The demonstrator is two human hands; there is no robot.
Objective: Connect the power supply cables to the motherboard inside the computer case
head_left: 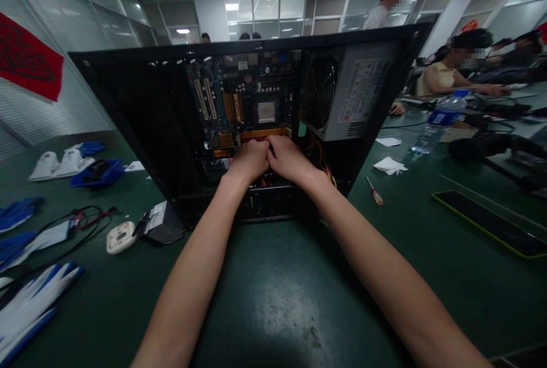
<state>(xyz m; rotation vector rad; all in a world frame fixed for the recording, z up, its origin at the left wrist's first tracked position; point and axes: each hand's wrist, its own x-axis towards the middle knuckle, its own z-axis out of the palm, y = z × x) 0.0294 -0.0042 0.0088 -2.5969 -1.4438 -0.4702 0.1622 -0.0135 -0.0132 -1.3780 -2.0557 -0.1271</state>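
Note:
An open black computer case point(158, 123) stands on the bench facing me, its inside bare to view. In it I see a motherboard point(250, 82) with a square processor socket point(266, 111), and at the upper right a silver power supply point(362, 94). My left hand point(251, 158) and my right hand point(289, 158) meet side by side at the lower edge of the board, just below the orange memory slots point(273, 133). The fingers of both are curled inward and closed. Whatever they grip is hidden behind the knuckles. Coloured cables point(327, 167) hang to the right of my right hand.
Right of the case lie a screwdriver point(376, 192), crumpled paper point(390, 166), a water bottle point(440, 120) and a black mat point(491, 223). On the left are work gloves point(38, 305), a blue tray point(96, 175), cables and a grey-black block point(161, 224). Other people sit and stand beyond.

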